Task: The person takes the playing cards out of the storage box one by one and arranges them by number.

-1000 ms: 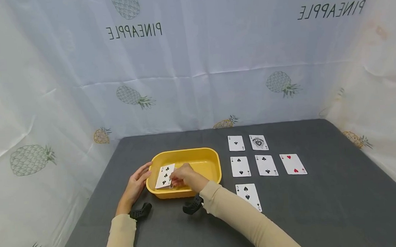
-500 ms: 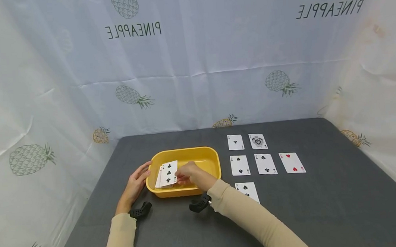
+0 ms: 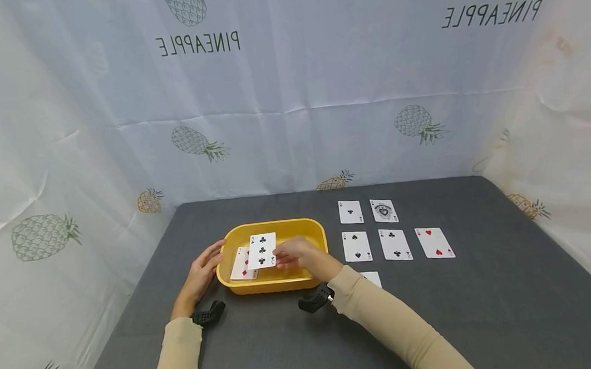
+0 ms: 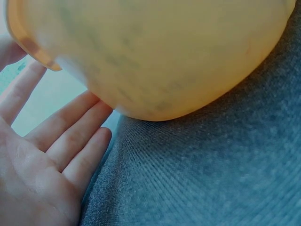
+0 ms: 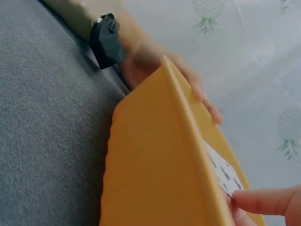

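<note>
Over the yellow plastic tub, my right hand pinches the right edge of a playing card, the three of clubs, between thumb and fingertips. Below it in the tub lies a red diamond card, partly covered. In the right wrist view the held card shows past the tub's rim, with one fingertip on its corner. My left hand rests at the tub's left end. In the left wrist view this hand has its fingers stretched out along the tub's outer wall.
Right of the tub, cards lie face up in rows: an ace of clubs, an ornate ace, the two of spades, two of clubs and two of hearts. My right sleeve covers most of a nearer card.
My right hand has drawn the three of clubs up and to the right, uncovering the diamond card below. The right forearm now hides more of the nearest card. My left hand stays put.
</note>
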